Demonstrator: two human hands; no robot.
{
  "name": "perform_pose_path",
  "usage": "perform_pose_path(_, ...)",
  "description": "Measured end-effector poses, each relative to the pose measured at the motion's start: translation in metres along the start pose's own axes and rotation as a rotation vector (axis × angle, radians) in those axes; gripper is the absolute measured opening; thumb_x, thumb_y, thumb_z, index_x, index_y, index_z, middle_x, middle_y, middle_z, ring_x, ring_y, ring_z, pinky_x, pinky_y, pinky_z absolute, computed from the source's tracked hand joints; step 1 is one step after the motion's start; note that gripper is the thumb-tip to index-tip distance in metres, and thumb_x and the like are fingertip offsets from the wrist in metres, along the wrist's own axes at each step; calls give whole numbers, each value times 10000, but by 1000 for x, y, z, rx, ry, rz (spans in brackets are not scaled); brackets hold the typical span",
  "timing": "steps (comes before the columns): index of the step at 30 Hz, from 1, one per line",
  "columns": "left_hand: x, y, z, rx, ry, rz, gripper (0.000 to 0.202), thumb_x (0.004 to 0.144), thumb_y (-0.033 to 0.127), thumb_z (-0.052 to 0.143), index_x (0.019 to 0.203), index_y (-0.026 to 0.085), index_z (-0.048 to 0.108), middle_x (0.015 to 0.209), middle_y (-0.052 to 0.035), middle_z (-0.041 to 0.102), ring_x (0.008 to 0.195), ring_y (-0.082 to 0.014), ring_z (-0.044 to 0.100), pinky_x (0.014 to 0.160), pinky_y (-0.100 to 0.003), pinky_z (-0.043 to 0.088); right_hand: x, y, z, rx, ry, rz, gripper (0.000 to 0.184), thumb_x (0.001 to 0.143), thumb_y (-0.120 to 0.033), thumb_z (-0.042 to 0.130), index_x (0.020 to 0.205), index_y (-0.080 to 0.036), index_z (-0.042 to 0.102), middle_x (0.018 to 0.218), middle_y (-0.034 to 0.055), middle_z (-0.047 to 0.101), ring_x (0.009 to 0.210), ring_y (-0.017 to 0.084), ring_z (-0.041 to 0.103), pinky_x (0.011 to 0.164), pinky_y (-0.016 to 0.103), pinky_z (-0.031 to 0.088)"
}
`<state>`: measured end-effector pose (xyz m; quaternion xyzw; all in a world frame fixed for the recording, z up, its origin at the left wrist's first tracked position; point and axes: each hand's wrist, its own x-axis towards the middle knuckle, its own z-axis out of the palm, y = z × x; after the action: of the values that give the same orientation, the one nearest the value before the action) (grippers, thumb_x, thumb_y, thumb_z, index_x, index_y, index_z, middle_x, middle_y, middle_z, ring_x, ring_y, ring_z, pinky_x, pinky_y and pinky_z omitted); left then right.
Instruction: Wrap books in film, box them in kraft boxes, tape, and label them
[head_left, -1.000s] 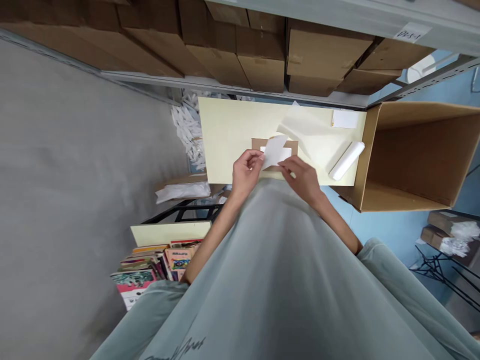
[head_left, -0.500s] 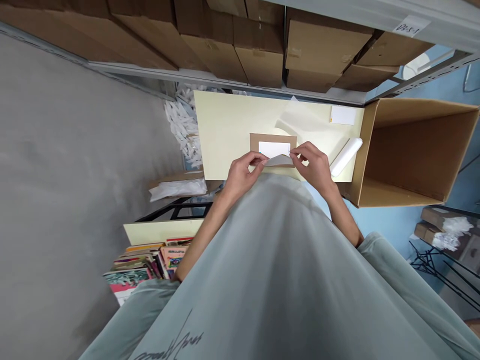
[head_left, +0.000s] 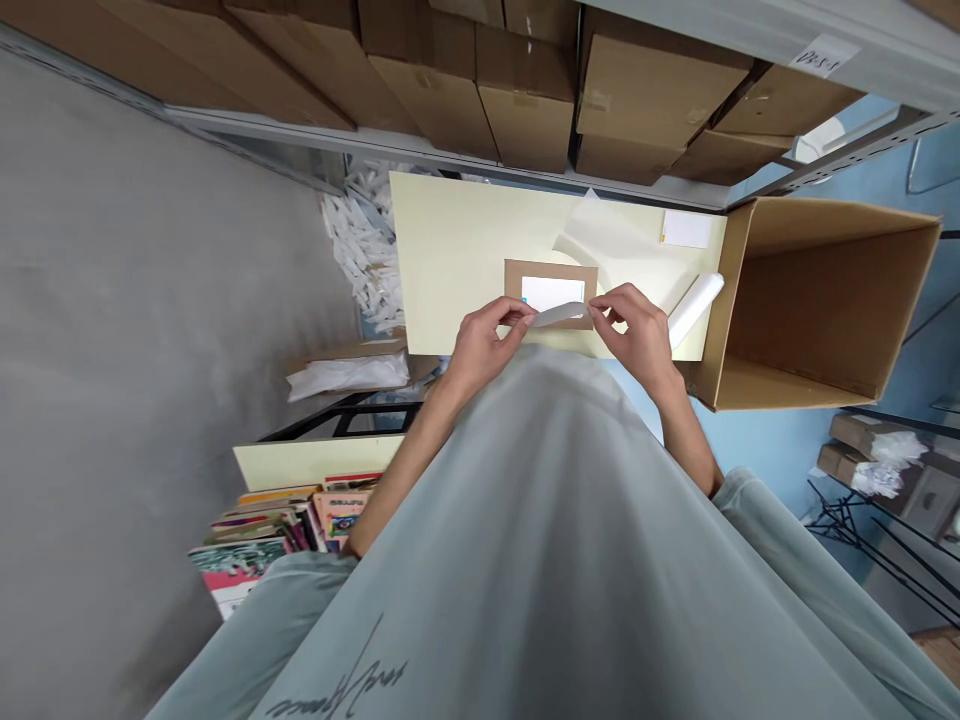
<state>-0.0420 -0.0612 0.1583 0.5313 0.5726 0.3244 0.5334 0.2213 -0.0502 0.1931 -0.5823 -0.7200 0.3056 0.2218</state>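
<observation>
Between my two hands a small white paper slip [head_left: 559,314] is held by its ends, slightly bowed and seen almost edge-on. My left hand [head_left: 484,342] pinches its left end between thumb and fingertips. The right end is pinched by my right hand [head_left: 637,332], with the other fingers curled. Just beyond the slip, a flat brown cardboard piece [head_left: 514,276] lies on the pale yellow tabletop [head_left: 450,250]. On the cardboard is a white rectangle [head_left: 551,288] with a small blue mark at its left edge; the slip partly covers its lower side.
A white roll [head_left: 697,308] lies right of my right hand, beside a thin white sheet [head_left: 615,240] and a white card [head_left: 687,229]. An open carton [head_left: 817,310] stands at the right. Boxes [head_left: 525,120] fill the shelf above; books [head_left: 292,530] stand lower left.
Both hands have lifted the slip slightly, and its visible face has narrowed as it tilts. More of the cardboard's near edge shows. The view has shifted a little.
</observation>
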Motion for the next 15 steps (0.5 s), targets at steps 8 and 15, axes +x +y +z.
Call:
perform_pose_path(8, -4, -1, -4, 12, -25, 29, 250, 992, 516, 784, 1038, 274, 824, 1127, -76, 842, 1090, -282, 776, 1097, -432, 608, 1, -4, 8, -59, -63, -8, 245, 1161, -350, 582, 1047, -241, 769, 1076, 64, 746, 816, 185, 705, 757, 330, 562)
perform_pose_path(15, 13, -30, -6, -98, 287, -82, 640, 800, 463, 990, 1360, 273, 745, 1432, -137, 768, 1455, -345, 671, 1186, -488, 569, 0, 1, -2, 59, 95, 103, 221, 1107, -402, 646, 970, -258, 744, 1005, 51, 723, 789, 195, 664, 779, 368, 609)
